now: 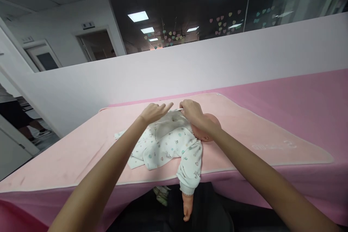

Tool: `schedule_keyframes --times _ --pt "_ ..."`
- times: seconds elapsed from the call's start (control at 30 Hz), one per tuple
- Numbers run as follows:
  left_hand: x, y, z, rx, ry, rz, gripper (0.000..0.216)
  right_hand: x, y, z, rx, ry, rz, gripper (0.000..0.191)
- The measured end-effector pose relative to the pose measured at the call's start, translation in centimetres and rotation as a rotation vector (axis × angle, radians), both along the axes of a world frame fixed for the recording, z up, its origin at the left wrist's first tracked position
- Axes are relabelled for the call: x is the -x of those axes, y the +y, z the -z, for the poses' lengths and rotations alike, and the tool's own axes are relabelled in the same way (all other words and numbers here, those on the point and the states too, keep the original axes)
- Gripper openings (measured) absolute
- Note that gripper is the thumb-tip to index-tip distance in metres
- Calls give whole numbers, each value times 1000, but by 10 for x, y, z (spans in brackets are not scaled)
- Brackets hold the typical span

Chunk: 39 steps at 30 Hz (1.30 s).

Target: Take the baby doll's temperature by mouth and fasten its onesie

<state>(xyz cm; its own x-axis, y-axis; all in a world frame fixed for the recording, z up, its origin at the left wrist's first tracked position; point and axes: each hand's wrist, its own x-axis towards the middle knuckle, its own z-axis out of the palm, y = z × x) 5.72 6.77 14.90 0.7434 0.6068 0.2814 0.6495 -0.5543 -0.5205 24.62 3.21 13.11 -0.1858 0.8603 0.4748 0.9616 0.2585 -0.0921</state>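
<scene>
A baby doll (187,203) lies on its back on a peach-pink mat (239,141), head toward the right. It wears a white printed baby shirt (165,148), and its near sleeved arm hangs over the table's front edge. My right hand (191,110) is closed at the far side of the shirt, by the doll's neck, pinching a bit of white cloth; my wrist covers part of the doll's head (213,119). Over the far side of the doll's body, my left hand (155,112) has its index finger stretched out, with nothing visible in it. The doll's far arm is hidden.
The mat lies over a pink table cover (312,105). A white half wall (174,72) with a dark window above runs behind the table. Below the front edge is a dark area with a crumpled greenish thing (161,195). A person's legs (24,123) show at far left.
</scene>
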Motion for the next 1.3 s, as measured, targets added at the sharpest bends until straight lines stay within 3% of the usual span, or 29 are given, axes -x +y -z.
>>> schedule_keyframes --times 0.17,0.3,0.43,0.5,0.57,0.63,0.7,0.77,0.8,0.9,1.0,1.2,1.3 --pt "51 -6 -20 65 -32 -214 19 -16 -2 9 -29 -7 -102 24" --pt "63 -31 -15 188 -28 -241 11 -21 -14 27 -68 -114 -297 22" --pt "53 -57 0 593 -42 -282 16 -20 -30 56 -72 -308 -371 24" --pt "43 -60 -1 866 -38 -395 11 -20 -36 65 -54 -336 -381 22" --pt "29 -54 -9 1054 -73 -419 16 -21 -38 67 -43 -254 -406 20" --pt "12 -39 -14 996 -245 -249 17 -24 -37 63 -64 -63 -418 21" --pt "-4 -17 -6 780 -472 -142 25 -31 -32 59 -110 171 -358 24" --pt "-16 6 16 469 -637 -243 33 -44 -23 57 -132 377 -238 27" --pt "-20 17 31 415 -667 -279 36 -51 -17 58 -108 451 -185 28" --pt "-22 40 75 399 -701 -347 32 -76 5 63 95 609 -148 30" --pt "-15 53 102 439 -705 -423 33 -94 24 69 279 800 -231 31" --pt "-4 63 112 512 -709 -525 46 -109 40 93 363 1260 -360 35" --pt "-2 66 113 579 -699 -537 51 -116 45 112 400 1455 -239 41"
